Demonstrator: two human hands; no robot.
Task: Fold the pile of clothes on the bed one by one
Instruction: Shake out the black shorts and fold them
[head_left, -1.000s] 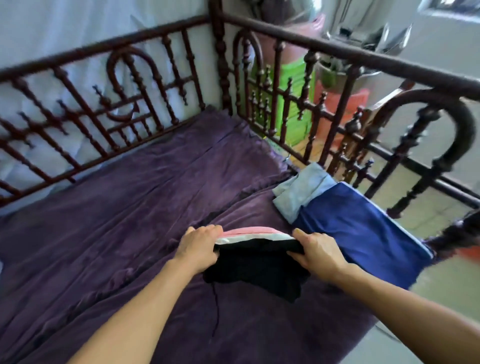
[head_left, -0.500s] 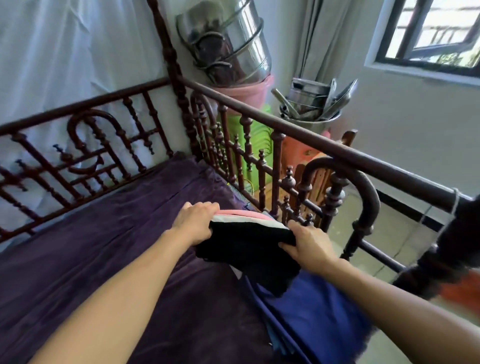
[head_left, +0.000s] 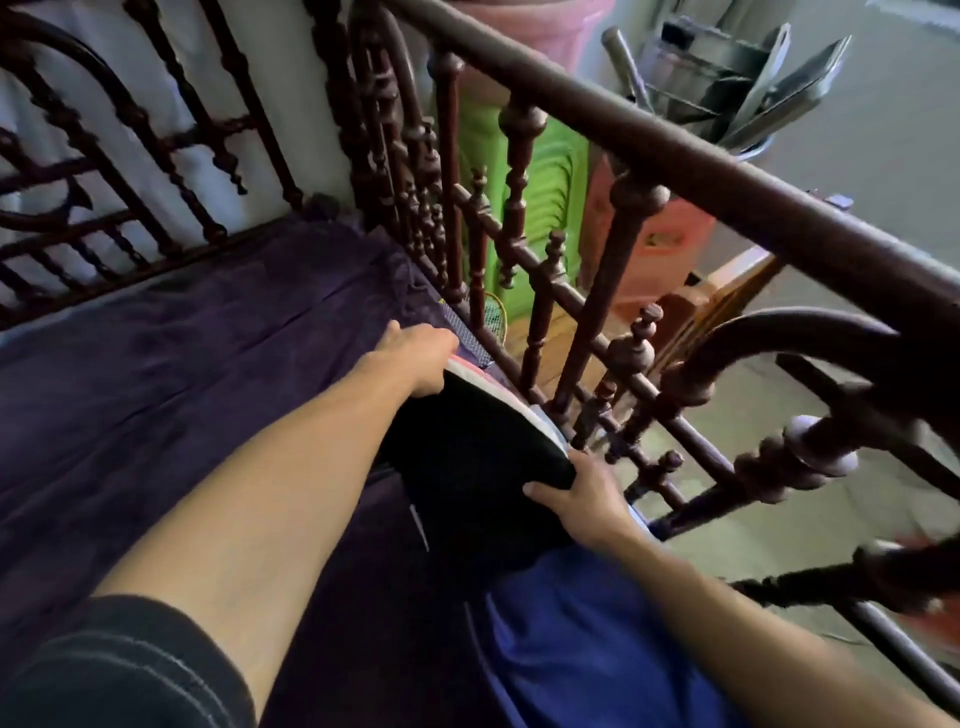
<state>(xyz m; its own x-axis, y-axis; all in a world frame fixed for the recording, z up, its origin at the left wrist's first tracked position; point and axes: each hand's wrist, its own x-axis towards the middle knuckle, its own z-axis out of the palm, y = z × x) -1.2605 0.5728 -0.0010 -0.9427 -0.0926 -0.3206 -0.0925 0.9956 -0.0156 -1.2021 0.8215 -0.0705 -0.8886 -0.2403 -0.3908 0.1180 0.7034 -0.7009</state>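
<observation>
the folded stack, black on top with white and pink layers showing along its far edge, sits between my two hands at the rail side of the bed, its near end over the blue cloth and its far end over the purple bedspread. i cannot tell whether it rests on the bed or hangs just above it. my left hand grips the far end, fingers curled over the edge and mostly hidden behind it. my right hand grips the near corner, thumb pressed flat on the black fabric and the other fingers tucked out of sight underneath. so both hands are closed on the stack and neither is free. as i judge it, several pieces are already folded and layered here, and the step in hand is setting this stack down by the wooden bed rail. the blue cloth lies fairly flat, but whether it is folded i cannot say. no loose heap of clothes shows, so what is left to fold i cannot tell. beyond the rail stand green stools and a tub of metal pans; my black sleeve fills the lower left corner.
</observation>
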